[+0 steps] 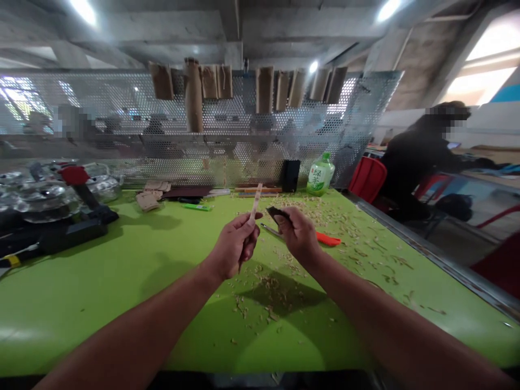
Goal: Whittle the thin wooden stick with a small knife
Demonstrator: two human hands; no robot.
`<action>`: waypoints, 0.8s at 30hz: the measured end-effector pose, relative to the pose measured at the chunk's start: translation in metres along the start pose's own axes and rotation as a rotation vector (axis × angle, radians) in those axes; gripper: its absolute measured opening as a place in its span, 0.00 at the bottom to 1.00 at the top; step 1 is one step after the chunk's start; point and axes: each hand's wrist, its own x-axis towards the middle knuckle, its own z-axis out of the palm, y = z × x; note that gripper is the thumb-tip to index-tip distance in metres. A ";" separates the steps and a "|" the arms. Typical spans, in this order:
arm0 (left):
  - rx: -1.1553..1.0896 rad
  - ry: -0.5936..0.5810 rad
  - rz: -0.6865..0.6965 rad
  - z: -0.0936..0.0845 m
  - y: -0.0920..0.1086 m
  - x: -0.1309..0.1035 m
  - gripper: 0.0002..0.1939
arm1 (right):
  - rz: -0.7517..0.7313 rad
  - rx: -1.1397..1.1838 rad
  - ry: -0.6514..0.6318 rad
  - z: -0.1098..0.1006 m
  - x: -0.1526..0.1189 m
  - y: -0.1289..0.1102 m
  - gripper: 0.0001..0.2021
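My left hand (238,244) is closed around a thin pale strip of wood or bamboo (256,203), which points up and away from me. To its right, my right hand (298,233) pinches a small dark flat piece (278,213) that looks like folded sandpaper. The strip and the dark piece are a short gap apart. Beneath my right hand lies a tool with an orange handle (328,239), its middle hidden by the hand. Pale shavings (270,284) are scattered over the green table (122,303) below and around both hands.
A green-capped bottle (320,176) and a black upright box (291,176) stand by the perforated metal screen (244,146). At left are a red-and-black power tool (83,187) and glassy containers (40,197). A green marker-like item (197,207) lies ahead. One person (422,151) sits at right.
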 end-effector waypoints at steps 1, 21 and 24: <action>-0.008 -0.012 0.018 0.000 0.000 0.000 0.16 | 0.027 0.049 0.020 -0.001 0.001 -0.001 0.10; 0.123 -0.062 -0.074 0.013 -0.007 -0.006 0.12 | -0.097 -0.056 -0.050 -0.015 0.005 -0.012 0.08; 0.151 -0.077 -0.089 0.015 -0.009 -0.008 0.12 | -0.141 -0.178 -0.048 -0.015 0.007 -0.008 0.08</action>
